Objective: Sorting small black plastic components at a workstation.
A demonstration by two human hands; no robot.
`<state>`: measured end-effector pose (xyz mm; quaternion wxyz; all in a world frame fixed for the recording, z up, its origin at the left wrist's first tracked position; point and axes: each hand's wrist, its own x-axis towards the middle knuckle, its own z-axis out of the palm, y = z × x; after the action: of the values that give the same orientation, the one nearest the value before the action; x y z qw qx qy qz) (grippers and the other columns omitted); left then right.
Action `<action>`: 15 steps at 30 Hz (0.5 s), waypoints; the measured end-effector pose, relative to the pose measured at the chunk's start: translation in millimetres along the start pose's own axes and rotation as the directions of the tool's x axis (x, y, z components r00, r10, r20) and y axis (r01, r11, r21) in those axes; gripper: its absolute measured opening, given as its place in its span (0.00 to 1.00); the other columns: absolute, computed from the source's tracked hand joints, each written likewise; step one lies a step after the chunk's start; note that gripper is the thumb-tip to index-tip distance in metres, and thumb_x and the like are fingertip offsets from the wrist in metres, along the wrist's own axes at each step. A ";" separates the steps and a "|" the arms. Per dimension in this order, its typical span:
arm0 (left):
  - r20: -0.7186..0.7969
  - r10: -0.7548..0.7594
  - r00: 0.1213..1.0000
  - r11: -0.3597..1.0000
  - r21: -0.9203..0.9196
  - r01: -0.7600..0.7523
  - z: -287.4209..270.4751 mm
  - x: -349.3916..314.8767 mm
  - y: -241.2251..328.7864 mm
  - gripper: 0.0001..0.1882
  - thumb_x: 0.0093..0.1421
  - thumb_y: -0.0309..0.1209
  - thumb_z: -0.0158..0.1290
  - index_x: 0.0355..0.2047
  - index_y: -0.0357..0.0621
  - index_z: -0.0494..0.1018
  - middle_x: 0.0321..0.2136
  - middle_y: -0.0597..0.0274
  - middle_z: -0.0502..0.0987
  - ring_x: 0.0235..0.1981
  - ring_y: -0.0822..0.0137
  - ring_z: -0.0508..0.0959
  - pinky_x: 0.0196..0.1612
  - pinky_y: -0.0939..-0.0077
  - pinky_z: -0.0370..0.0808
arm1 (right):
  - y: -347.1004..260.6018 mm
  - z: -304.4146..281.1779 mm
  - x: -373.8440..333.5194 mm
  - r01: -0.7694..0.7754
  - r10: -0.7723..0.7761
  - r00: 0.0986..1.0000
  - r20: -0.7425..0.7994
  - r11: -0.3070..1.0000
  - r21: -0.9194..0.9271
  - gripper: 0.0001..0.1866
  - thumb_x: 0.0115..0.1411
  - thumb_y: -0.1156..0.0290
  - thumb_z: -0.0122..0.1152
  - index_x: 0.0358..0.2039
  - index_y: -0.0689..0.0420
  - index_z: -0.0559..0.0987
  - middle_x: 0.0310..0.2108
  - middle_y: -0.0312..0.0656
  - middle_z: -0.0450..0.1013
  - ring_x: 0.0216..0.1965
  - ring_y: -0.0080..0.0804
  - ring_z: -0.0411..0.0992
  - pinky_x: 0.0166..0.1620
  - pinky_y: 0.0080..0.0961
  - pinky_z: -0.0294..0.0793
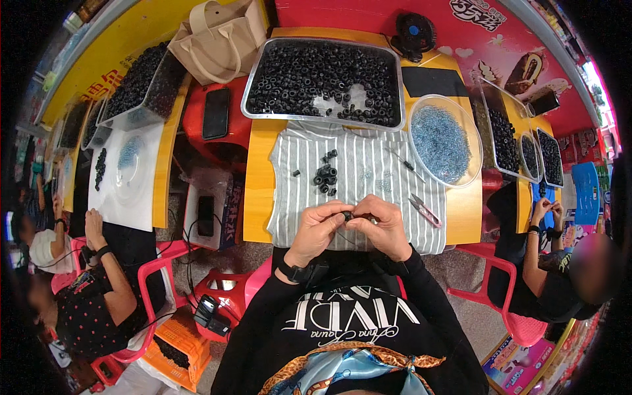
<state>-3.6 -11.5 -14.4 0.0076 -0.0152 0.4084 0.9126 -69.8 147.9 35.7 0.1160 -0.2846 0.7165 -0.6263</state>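
My left hand (318,229) and my right hand (383,228) meet over the near part of a grey-and-white striped cloth (296,145). Between their fingertips they pinch a small black ring-shaped part (347,215), partly hidden by the fingers. Just beyond lies a loose pile of similar black parts (326,174), and right of it are a few tiny bluish pieces (385,184). Thread snips with a pinkish handle (428,212) rest to the right of my right hand. Farther off is a thin pointed tool with a dark handle (409,165).
A clear tray of black parts (249,82) spans the table's far side. Right of it stands a round tub (476,155) of small blue pieces, near a black fan (413,34). A phone (216,113) lies on a red stool at left. People work at tables on both sides.
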 end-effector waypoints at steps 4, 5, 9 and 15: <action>0.029 -0.006 1.000 1.000 -0.001 0.006 -2.9 -1.2 -0.4 0.13 0.62 0.16 0.47 0.45 0.30 0.76 0.38 0.60 0.74 0.38 0.73 0.74 0.42 0.81 0.71 | 1.4 -1.0 -0.6 0.032 -0.031 0.999 0.024 0.998 -0.047 0.08 0.49 0.77 0.70 0.27 0.63 0.77 0.24 0.39 0.70 0.23 0.25 0.68 0.26 0.21 0.66; 0.048 0.004 0.999 1.000 0.000 -0.004 -4.1 -2.5 -1.1 0.13 0.62 0.16 0.48 0.45 0.30 0.76 0.38 0.60 0.74 0.37 0.73 0.74 0.41 0.81 0.71 | 1.1 -0.3 -1.2 0.043 -0.040 0.998 0.039 0.997 -0.059 0.08 0.49 0.77 0.70 0.27 0.62 0.77 0.23 0.39 0.70 0.23 0.25 0.68 0.26 0.22 0.65; 0.068 0.028 0.997 0.999 0.036 -0.030 -5.0 -2.8 -2.0 0.12 0.63 0.16 0.48 0.45 0.29 0.76 0.38 0.60 0.75 0.35 0.72 0.75 0.40 0.82 0.72 | 2.0 -1.4 0.9 0.062 -0.057 0.995 0.079 0.996 -0.068 0.08 0.48 0.77 0.70 0.25 0.62 0.77 0.22 0.39 0.69 0.22 0.26 0.67 0.25 0.22 0.64; 0.047 -0.016 0.999 0.999 -0.051 0.019 -5.6 -0.4 -0.5 0.11 0.64 0.18 0.48 0.45 0.28 0.76 0.39 0.59 0.75 0.34 0.72 0.75 0.39 0.81 0.73 | 4.8 3.5 2.2 0.028 -0.026 0.999 0.023 0.997 -0.077 0.09 0.48 0.77 0.70 0.24 0.63 0.76 0.21 0.39 0.69 0.21 0.27 0.67 0.25 0.23 0.64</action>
<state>-3.0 -15.3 -18.4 0.0248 0.0022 0.3843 0.9229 -71.0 144.1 30.8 0.1044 -0.3055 0.7349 -0.5964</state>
